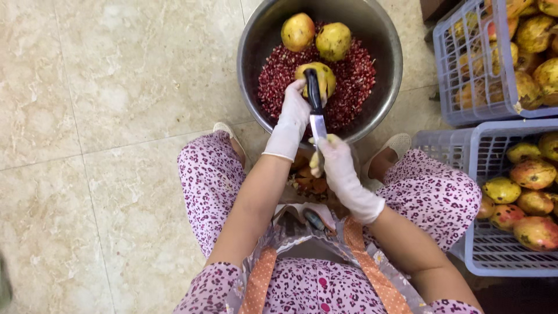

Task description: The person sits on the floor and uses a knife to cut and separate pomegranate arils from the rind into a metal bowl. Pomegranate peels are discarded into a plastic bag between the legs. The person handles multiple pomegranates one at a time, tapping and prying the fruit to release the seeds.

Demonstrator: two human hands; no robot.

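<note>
Over the tiled floor (104,116), gloved hands hold a knife (316,107).

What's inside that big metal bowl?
The metal bowl holds a bed of red pomegranate seeds with two whole yellow pomegranates on top. The left hand holds a third. The bowl's bottom is covered.

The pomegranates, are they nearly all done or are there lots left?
Some are done: the metal bowl holds a thick layer of red seeds. In hand: the left hand holds a yellow pomegranate over the bowl, while the right hand holds a knife by its blade. Lots left: two whole fruits sit on the seeds, and two baskets are full.
</note>
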